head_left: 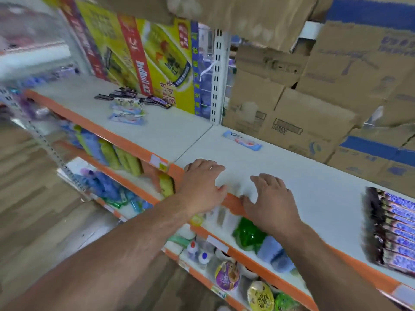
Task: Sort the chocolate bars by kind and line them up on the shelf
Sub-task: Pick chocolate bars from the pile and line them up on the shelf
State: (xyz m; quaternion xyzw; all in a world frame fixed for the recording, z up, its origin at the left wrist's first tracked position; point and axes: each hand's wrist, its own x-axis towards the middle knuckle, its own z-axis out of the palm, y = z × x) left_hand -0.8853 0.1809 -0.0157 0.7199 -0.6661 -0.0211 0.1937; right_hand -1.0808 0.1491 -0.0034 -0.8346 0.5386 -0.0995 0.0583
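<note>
Both hands hover over the front edge of the white shelf (pixel 314 187) with its orange lip. My left hand (pixel 203 186) and my right hand (pixel 270 202) are empty, fingers spread. A neat row of dark brown bars with blue lettering (pixel 390 230) lies lined up at the right. One light blue bar (pixel 242 140) lies alone behind my hands. Far to the left sits a loose pile: several dark bars (pixel 132 97) and light blue bars (pixel 126 113) mixed together.
Stacked cardboard boxes (pixel 314 90) fill the back right of the shelf. Yellow and red cartons (pixel 143 59) stand at the back left beside a white upright post (pixel 217 75). Lower shelves hold bottles, cups and packets. Wooden floor lies to the left.
</note>
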